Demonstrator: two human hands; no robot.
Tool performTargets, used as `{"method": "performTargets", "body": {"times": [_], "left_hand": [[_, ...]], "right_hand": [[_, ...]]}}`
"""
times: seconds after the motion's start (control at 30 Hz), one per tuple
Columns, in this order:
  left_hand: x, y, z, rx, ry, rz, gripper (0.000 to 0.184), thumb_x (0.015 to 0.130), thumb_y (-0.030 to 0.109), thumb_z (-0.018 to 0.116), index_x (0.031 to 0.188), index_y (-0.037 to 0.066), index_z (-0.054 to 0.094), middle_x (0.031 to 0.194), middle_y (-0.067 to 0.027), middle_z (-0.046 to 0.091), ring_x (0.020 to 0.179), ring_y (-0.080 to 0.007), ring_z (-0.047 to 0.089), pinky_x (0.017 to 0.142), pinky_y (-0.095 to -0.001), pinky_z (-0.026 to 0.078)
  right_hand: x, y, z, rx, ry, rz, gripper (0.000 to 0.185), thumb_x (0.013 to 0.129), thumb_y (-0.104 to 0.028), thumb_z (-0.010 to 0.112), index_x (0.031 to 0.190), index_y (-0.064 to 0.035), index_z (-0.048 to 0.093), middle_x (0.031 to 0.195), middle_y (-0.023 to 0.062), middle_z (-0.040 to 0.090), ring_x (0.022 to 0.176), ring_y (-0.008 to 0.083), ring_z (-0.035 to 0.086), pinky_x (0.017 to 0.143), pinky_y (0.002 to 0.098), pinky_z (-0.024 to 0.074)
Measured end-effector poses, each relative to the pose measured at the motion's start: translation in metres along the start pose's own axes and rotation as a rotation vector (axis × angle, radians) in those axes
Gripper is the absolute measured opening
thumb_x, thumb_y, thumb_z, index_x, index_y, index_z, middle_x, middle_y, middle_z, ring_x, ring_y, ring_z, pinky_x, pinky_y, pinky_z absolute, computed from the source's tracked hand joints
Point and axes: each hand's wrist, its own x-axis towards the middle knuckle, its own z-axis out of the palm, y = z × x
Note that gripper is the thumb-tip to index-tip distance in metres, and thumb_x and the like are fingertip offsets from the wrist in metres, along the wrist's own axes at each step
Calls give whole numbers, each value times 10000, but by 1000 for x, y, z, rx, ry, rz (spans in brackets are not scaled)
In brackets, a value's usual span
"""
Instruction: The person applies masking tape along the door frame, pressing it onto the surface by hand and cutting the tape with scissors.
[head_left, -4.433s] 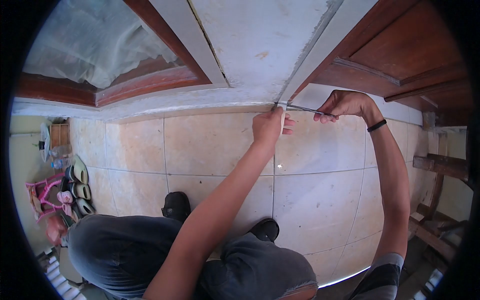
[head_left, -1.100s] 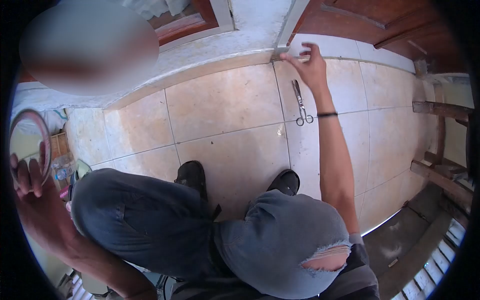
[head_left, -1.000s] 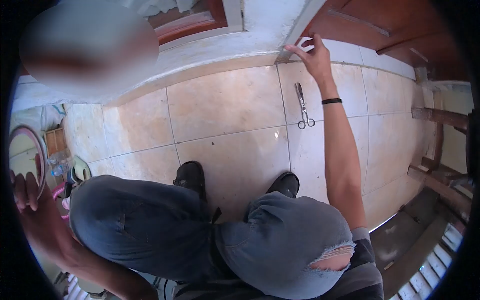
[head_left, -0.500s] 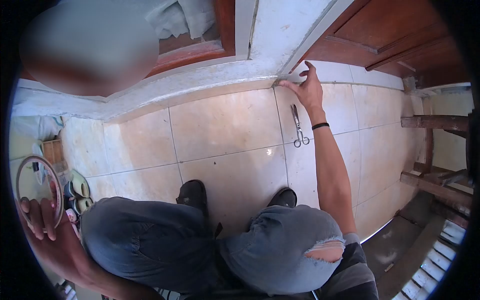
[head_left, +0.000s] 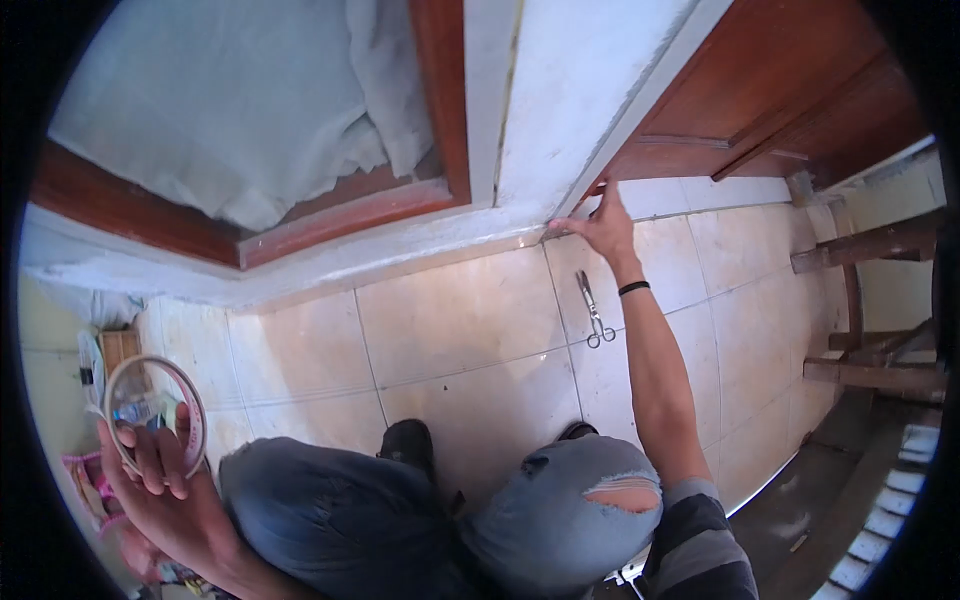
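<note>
My left hand (head_left: 165,480), at the lower left, has its fingers wrapped round the lower part of a thin roll of tape (head_left: 196,400). The roll is held up on edge, and I see through its wide ring. Down by the foot of the white door frame (head_left: 600,150), my right hand (head_left: 608,232) reaches out with thumb and fingers apart. Its thumb is at the wall's bottom corner, and its fingertips are against the frame's inner side. Nothing shows in its grip. Metal scissors (head_left: 594,312) lie on the tiles beside my right wrist, slightly spread, points away from me.
A red-brown door (head_left: 750,110) stands at the upper right. Left of the white wall is a wood-framed window (head_left: 350,222) with a pale cloth behind it. Wooden furniture legs (head_left: 870,240) stand at right. Bags and clutter (head_left: 95,490) lie at far left. My knees fill the lower middle.
The view has tilted up, so floor and scissors appear lower. My right fingers have come in against the frame. My left hand still holds the tape roll, now further right in view.
</note>
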Motion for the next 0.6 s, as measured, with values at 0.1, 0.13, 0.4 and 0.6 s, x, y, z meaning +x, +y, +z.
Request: {"method": "performTargets", "body": {"times": [0.1,0.13,0.4,0.6], "left_hand": [[6,-9,-2,-19,9,-37,336,1169,323,497,969,93,639,542,57,263,456,-75,256,1103,-422,512],[7,-5,-16,-41,-201,-75,292,1125,329,615,1010,66,671,581,54,424,522,-78,440,1038,-391,544],[15,-26,6,4,-160,-150,340,1145,352,558,978,81,678,588,36,410,482,-83,372,1003,-412,554],[12,-33,17,19,-185,-175,346,1154,350,534,998,77,678,592,25,442,478,-89,377,984,-395,564]], "right_hand": [[-7,26,15,-105,59,-42,1433,515,-683,999,1589,33,377,1354,252,653,1237,406,667,1020,471,566],[-20,28,18,-179,86,-36,1429,542,-679,994,1594,53,362,1381,268,633,1268,420,647,1039,476,559],[-25,-6,36,374,320,-36,1358,697,-690,911,1618,105,307,1438,302,587,1317,460,580,1106,519,488],[-38,26,34,-252,207,-26,1369,692,-767,856,1607,107,333,1415,295,592,1309,462,578,1104,529,470]]}}
